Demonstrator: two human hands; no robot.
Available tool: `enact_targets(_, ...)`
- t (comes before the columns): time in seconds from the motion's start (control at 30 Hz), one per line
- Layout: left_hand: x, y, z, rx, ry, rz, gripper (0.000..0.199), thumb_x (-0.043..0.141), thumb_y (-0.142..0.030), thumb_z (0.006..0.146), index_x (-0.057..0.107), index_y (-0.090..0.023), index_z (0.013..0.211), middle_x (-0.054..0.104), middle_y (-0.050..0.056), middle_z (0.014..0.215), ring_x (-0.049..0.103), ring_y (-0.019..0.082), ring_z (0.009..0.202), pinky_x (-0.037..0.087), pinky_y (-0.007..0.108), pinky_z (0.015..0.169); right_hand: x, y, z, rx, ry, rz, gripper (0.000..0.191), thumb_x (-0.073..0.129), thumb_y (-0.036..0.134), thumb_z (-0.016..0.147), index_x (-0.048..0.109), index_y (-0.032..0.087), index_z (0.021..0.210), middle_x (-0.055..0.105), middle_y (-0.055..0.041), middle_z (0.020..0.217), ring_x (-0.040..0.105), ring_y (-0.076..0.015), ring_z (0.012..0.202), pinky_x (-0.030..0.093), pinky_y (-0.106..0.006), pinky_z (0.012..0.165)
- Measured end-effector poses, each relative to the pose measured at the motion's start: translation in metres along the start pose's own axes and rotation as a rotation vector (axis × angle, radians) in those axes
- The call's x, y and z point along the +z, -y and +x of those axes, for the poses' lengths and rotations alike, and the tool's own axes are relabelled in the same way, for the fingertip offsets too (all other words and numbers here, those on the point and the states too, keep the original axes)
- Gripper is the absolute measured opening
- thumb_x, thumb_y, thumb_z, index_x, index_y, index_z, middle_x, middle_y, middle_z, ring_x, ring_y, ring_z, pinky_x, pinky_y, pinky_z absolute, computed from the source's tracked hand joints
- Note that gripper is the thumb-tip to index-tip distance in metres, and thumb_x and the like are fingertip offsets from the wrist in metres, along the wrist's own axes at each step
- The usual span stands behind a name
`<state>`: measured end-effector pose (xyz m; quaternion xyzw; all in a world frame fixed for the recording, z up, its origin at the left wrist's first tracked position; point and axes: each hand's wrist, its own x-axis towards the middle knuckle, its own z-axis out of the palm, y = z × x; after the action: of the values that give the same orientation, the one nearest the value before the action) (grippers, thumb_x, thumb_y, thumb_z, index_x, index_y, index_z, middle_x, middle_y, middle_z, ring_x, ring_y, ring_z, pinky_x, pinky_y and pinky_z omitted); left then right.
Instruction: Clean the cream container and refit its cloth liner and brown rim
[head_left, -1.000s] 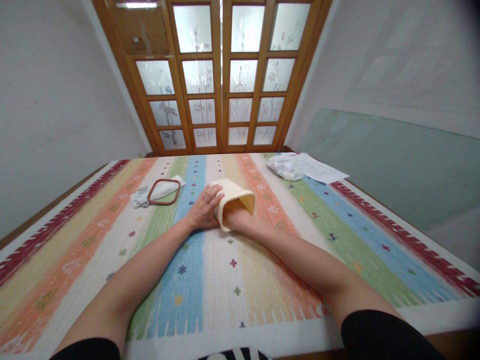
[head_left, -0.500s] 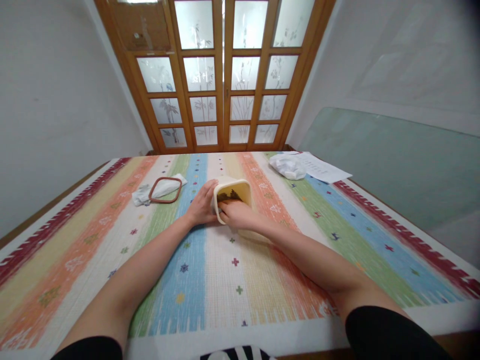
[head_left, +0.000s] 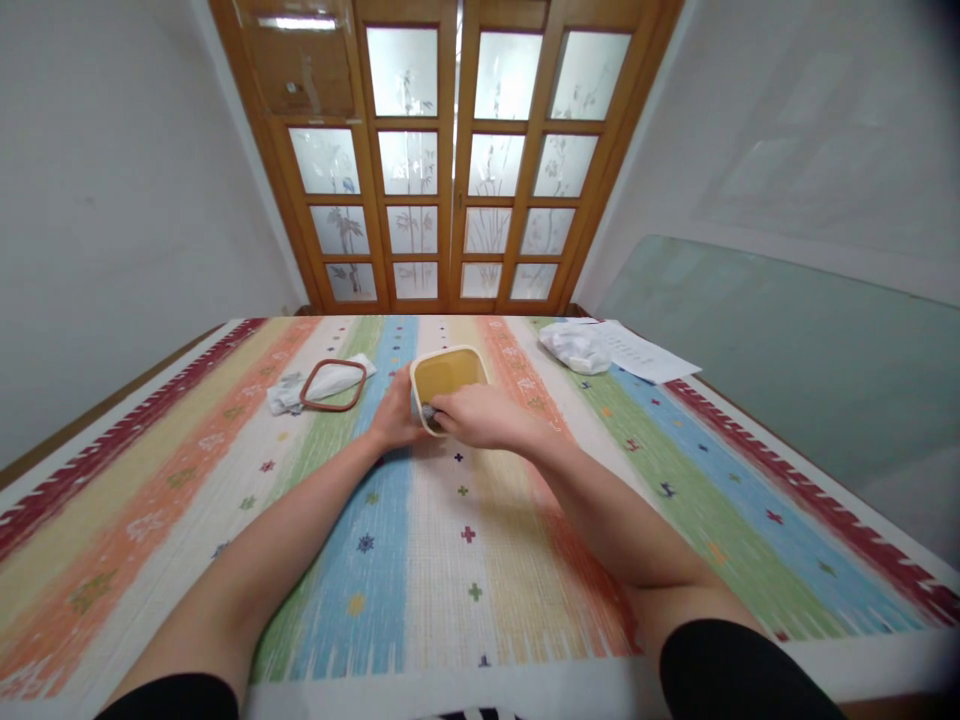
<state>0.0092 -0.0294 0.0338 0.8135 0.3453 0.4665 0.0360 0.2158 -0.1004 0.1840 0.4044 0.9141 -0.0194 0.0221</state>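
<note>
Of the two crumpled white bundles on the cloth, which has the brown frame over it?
The left bundle, beside the left hand: the brown frame overlaps it. The right bundle has no frame and lies by the printed sheet.

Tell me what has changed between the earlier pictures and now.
The right hand has drawn back from deep inside the cream container to its mouth, a small greyish item at its fingertips. The container's mouth has shifted slightly left. The left hand still holds the container's side; the reddish-brown frame and paper stay put.
</note>
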Motion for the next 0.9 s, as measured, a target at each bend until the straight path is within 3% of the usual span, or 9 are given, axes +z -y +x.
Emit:
enact_targets(0.1, 0.000, -0.002, -0.001, 0.017, 0.018, 0.012, 0.124, 0.094, -0.045, 0.059, 0.025, -0.018, 0.158, 0.043, 0.020, 0.155, 0.043, 0.041, 0.146, 0.037, 0.060, 0.123, -0.018, 0.007, 0.002, -0.013, 0.100, -0.050, 0.036, 0.045, 0.030, 0.101, 0.078, 0.016, 0.105, 0.078, -0.0151, 0.104, 0.072, -0.0258, 0.087, 0.043, -0.032, 0.071)
enact_targets(0.23, 0.001, 0.000, 0.000, -0.032, -0.018, -0.004, 0.118, 0.092, -0.047, 0.062, 0.028, -0.015, 0.156, 0.044, 0.021, 0.153, 0.046, 0.040, 0.143, 0.039, 0.060, 0.121, -0.031, 0.004, 0.012, -0.010, 0.104, -0.046, 0.040, 0.045, 0.032, 0.100, 0.080, 0.013, 0.105, 0.079, -0.0165, 0.107, 0.072, -0.0262, 0.091, 0.045, -0.032, 0.073)
enact_targets(0.53, -0.001, -0.002, -0.003, 0.020, 0.028, 0.013, 0.123, 0.093, -0.046, 0.061, 0.024, -0.017, 0.159, 0.041, 0.021, 0.157, 0.043, 0.042, 0.147, 0.037, 0.061, 0.124, -0.004, -0.018, 0.031, -0.071, 0.159, 0.017, 0.050, 0.038, 0.037, 0.105, 0.082, 0.012, 0.110, 0.079, -0.0176, 0.114, 0.073, -0.0262, 0.099, 0.047, -0.032, 0.081)
enact_targets(0.73, -0.001, 0.004, -0.005, 0.029, 0.026, 0.011, 0.128, 0.094, -0.045, 0.058, 0.021, -0.019, 0.161, 0.040, 0.022, 0.158, 0.041, 0.044, 0.148, 0.036, 0.064, 0.124, -0.016, -0.002, 0.016, -0.068, 0.158, -0.005, 0.046, 0.042, 0.033, 0.101, 0.082, 0.012, 0.107, 0.079, -0.0183, 0.111, 0.074, -0.0269, 0.095, 0.047, -0.032, 0.078)
enact_targets(0.9, -0.003, -0.005, -0.003, 0.062, 0.073, 0.024, 0.127, 0.093, -0.042, 0.059, 0.021, -0.019, 0.161, 0.040, 0.022, 0.158, 0.041, 0.044, 0.148, 0.038, 0.063, 0.123, -0.016, 0.000, 0.011, -0.076, 0.188, -0.030, 0.046, 0.043, 0.033, 0.101, 0.082, 0.010, 0.103, 0.079, -0.0191, 0.107, 0.074, -0.0269, 0.092, 0.047, -0.032, 0.076)
